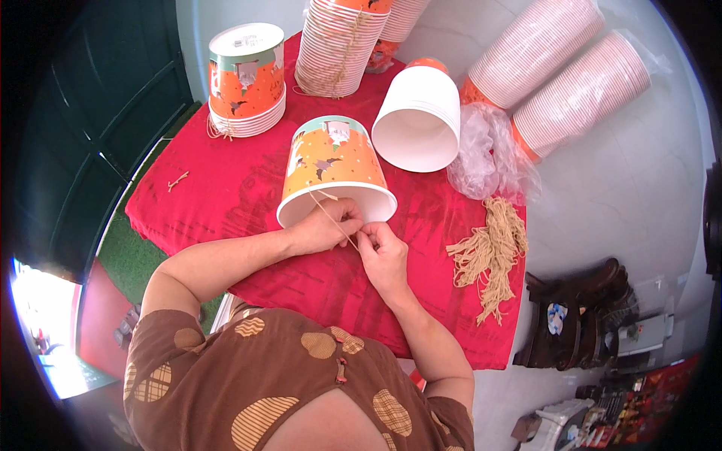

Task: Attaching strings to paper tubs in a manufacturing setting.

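An orange printed paper bucket point(353, 164) lies tilted on the table in front of me, its white rim and opening facing me. At the lower part of this opening, my left hand point(320, 230) is closed with bent fingers on a thin tan string point(329, 214). The string runs from the bucket's rim down toward my right hand point(385, 261), which pinches its lower end between thumb and fingers. Both hands are close together, almost touching. The bucket's inside is partly hidden behind my left hand.
A red cloth point(203, 203) covers the table. Behind stand a short bucket stack point(248, 86), a tall stack point(338, 52) and white nested buckets point(417, 113) lying open toward me. Plastic-wrapped stacks point(534, 45) lean at the right, near a bundle of tan strings point(492, 252).
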